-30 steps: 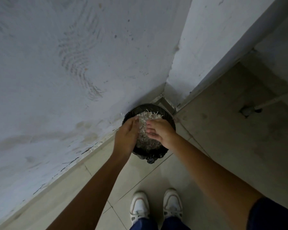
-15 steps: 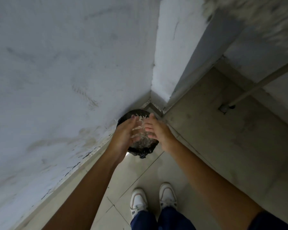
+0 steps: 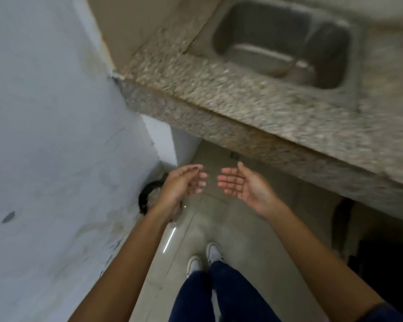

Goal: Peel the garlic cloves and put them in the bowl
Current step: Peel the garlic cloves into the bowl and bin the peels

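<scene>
Speckled granite counter (image 3: 254,108) fills the view; no garlic or bowl shows. Left hand (image 3: 183,182) and right hand (image 3: 244,184) hover empty, fingers relaxed. Cloves likely handle light, papery, best pinched at the ends.

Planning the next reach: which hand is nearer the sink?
Right. The right hand, open and empty, is on the sink side; the left hand, also open, is over by the black bin.
</scene>
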